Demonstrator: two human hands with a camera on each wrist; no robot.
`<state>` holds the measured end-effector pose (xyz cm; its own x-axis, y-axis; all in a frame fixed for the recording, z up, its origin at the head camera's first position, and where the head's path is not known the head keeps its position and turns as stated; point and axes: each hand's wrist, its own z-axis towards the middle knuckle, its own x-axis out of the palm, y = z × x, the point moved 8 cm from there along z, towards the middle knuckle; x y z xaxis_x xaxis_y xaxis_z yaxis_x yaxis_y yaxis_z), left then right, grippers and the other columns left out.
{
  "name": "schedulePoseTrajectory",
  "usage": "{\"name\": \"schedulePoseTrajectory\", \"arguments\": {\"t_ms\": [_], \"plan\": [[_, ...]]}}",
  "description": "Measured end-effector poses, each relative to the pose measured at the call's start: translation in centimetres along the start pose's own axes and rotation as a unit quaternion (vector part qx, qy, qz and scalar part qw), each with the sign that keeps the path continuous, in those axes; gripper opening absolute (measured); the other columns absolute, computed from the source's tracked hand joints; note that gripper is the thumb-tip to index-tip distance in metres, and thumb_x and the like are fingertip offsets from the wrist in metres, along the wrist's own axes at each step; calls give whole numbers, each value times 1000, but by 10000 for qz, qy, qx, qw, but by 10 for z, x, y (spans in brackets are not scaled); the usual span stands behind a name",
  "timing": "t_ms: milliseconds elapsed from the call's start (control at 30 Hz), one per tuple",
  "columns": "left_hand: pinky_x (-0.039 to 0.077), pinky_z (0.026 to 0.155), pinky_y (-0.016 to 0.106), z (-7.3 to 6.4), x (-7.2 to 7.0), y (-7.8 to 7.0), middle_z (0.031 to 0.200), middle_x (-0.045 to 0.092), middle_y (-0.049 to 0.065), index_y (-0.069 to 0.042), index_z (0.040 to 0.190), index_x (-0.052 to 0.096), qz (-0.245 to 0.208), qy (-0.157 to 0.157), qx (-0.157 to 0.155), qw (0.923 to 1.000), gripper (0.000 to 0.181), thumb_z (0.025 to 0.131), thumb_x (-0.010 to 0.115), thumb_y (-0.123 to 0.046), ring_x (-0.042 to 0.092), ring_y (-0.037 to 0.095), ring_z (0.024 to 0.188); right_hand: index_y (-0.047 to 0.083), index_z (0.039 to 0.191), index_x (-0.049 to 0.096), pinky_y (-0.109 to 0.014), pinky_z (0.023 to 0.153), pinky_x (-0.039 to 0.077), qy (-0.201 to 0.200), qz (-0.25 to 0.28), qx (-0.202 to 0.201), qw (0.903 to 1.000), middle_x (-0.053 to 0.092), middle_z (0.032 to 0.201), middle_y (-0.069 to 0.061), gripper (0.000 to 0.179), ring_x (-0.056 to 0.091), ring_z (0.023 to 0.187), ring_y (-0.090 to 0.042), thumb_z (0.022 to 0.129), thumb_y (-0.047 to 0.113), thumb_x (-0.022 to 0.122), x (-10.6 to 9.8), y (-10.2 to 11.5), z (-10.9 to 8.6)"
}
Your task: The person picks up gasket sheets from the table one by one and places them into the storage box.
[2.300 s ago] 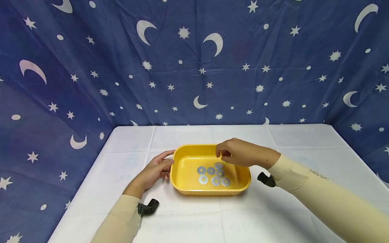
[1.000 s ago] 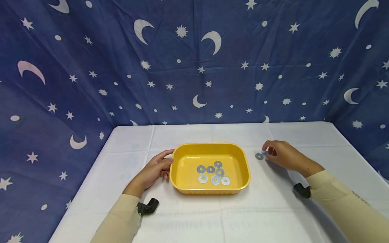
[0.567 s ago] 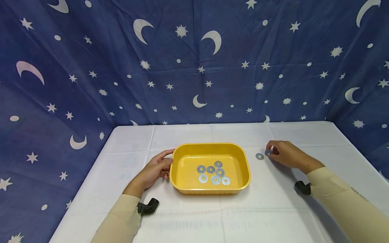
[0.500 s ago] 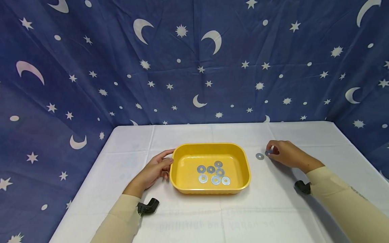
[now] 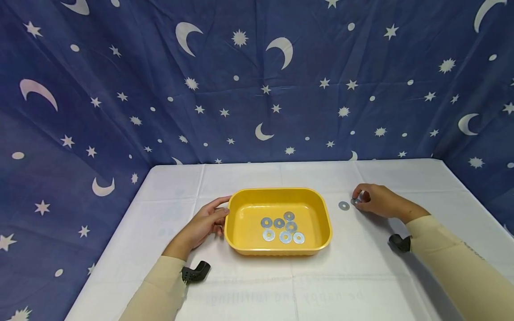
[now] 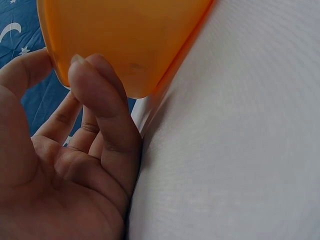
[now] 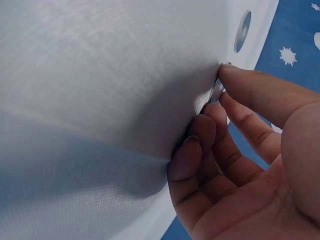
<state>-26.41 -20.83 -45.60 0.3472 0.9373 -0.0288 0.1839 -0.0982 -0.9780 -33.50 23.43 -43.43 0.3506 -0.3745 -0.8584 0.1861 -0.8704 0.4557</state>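
Observation:
My right hand (image 5: 377, 199) is at the right of the table, its thumb and fingertips pinching a flat metal washer (image 5: 354, 201). In the right wrist view this washer (image 7: 216, 91) appears nearly edge-on between the fingertips, right at the cloth. A second washer (image 5: 343, 205) lies flat just left of it. My left hand (image 5: 204, 223) touches the left end of a yellow tray (image 5: 277, 253), thumb at the rim and index finger toward the far corner. The left wrist view has these relaxed fingers against the tray's outer wall (image 6: 125, 40). Several washers (image 5: 285, 237) lie inside the tray.
A white cloth (image 5: 249, 285) with faint printed letters covers the table. Behind and at the sides hangs a blue curtain (image 5: 225, 93) with moons and stars. Black devices (image 5: 196, 272) sit on both wrists over beige sleeves.
My right hand has moved from over the tray to the two washers on the cloth, and its fingertips have taken hold of the right-hand one. The left hand stays at the tray.

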Motion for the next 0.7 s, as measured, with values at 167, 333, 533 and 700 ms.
{"name": "schedulePoseTrajectory", "arguments": {"t_ms": [167,333,533,700], "plan": [[51,55,20,0,0,1,89,62,0,-19,151,41,19,-7,-32,10000,54,101,56,-30,57,10,64,4,110,61,-27,60,43,106,320,86,9994,53,82,-5,24,51,74,-18,89,12,72,1,-5,2],[51,55,20,-1,-1,0,88,62,-1,-19,151,41,27,5,-5,10000,54,101,56,-30,57,10,64,3,108,60,-26,58,42,152,450,124,9988,53,80,-4,25,50,72,-17,88,12,73,0,-5,3],[51,55,20,-1,-1,0,89,63,-1,-18,151,41,23,-1,15,10000,54,101,56,-30,58,10,65,1,107,57,-27,61,42,156,454,110,9988,51,82,-5,28,50,76,-18,87,12,74,1,-4,3],[51,55,20,-1,0,0,90,63,-1,-18,151,41,21,2,15,10000,54,101,56,-30,58,10,65,3,105,54,-30,69,44,-38,391,44,9992,52,87,-7,30,51,82,-21,85,10,76,0,-1,1]]}}
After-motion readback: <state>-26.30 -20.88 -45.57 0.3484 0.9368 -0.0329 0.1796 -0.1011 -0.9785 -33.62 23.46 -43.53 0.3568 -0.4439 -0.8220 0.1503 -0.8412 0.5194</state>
